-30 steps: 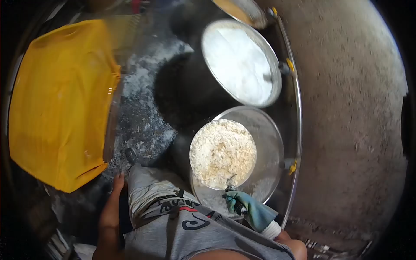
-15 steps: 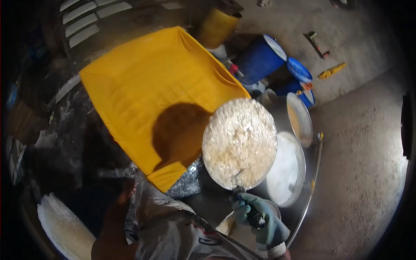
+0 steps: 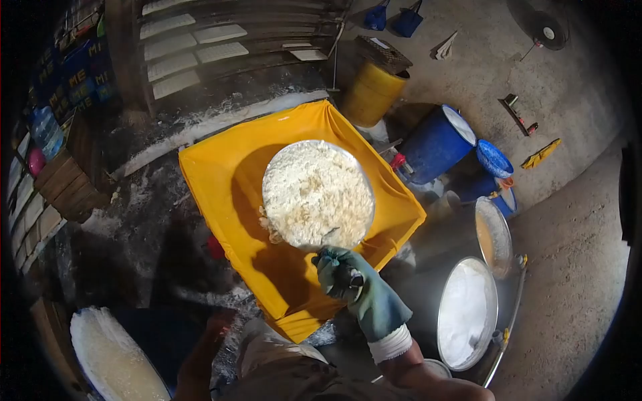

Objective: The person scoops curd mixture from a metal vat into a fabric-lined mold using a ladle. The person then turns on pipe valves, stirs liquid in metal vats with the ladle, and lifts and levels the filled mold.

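Note:
My right hand [image 3: 344,275], in a green rubber glove, grips the short handle of a large round scoop [image 3: 372,208]. Pale, lumpy, flaky stuff [image 3: 317,190] is heaped in it, and a few bits hang over its left edge. The scoop is above a square yellow cloth-lined tray [image 3: 210,170], whose lining bears its shadow. Low in the picture, my left hand [image 3: 219,322] is bare and dim, near the tray's front left side; its fingers cannot be made out.
Right of the tray stand a metal pot of white stuff [image 3: 466,314] and one with tan contents [image 3: 493,234]. Behind are blue barrels [image 3: 431,150] and a yellow drum [image 3: 371,97]. A tub with a whitish crusted rim [image 3: 90,334] is at lower left. A wall rises at right.
The scoop has moved left and forward, from the tray's right edge to over its middle. Its contents looked wet and glossy before; now they look duller, with bits at the left edge. The view has shifted.

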### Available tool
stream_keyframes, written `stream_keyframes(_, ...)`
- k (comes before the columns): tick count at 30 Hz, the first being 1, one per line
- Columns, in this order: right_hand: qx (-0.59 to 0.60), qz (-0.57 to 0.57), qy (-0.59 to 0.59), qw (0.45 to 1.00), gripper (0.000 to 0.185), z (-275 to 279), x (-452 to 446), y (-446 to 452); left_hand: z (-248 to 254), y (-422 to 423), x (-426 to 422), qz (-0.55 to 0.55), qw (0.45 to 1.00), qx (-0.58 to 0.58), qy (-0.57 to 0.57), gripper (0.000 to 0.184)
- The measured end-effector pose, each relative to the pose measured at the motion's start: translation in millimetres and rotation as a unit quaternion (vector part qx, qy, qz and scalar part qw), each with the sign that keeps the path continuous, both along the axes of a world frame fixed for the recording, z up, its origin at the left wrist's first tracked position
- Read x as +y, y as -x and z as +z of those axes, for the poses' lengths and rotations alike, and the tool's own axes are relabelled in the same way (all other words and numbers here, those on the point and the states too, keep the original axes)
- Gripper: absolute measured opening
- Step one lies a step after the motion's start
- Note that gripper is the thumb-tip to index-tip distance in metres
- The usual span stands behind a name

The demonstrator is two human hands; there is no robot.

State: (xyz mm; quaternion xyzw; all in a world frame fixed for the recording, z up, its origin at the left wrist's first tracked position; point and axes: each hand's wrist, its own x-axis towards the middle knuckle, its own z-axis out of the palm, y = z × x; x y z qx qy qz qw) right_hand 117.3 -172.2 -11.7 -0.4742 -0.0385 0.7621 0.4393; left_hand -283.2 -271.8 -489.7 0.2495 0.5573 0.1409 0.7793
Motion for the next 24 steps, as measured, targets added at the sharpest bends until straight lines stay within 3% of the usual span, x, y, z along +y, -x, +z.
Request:
stream_keyframes(3,-0.151,-0.145,-0.020,0.978,0.021,27,10,12,10,16,0,-0.042,0.990,0.087,0.099,0.029)
stream_keyframes(6,-0.287,-0.251,-0.078,0.921,0.018,52,25,3,17,8,4,-0.111,0.982,0.115,0.100,0.031)
stream_keyframes(9,-0.419,-0.298,-0.010,0.858,0.013,78,40,-41,19,12,4,-0.189,0.970,0.136,0.068,0.034)
stream_keyframes(13,-0.522,-0.416,-0.204,0.716,0.018,108,4,-107,24,9,15,-0.305,0.942,0.137,-0.036,0.038)
stream_keyframes(16,-0.469,-0.499,-0.178,0.707,0.017,114,-68,-47,19,23,61,-0.441,0.877,0.150,-0.119,0.042)
stream_keyframes(18,-0.381,-0.542,-0.199,0.722,0.026,76,-137,-71,44,-15,89,-0.531,0.813,0.172,-0.167,0.044)
stream_keyframes(19,-0.409,-0.514,-0.204,0.726,0.027,85,-160,-80,62,-38,98,-0.570,0.779,0.182,-0.190,0.045)
stream_keyframes(20,-0.385,-0.587,-0.150,0.696,0.028,62,-185,-83,73,-60,107,-0.606,0.743,0.186,-0.214,0.046)
stream_keyframes(22,-0.324,-0.614,-0.050,0.718,0.024,25,-247,-70,90,-100,120,-0.651,0.687,0.188,-0.264,0.049)
stream_keyframes(24,-0.248,-0.613,0.079,0.746,0.017,-49,-323,-71,102,-146,123,-0.663,0.660,0.155,-0.317,0.051)
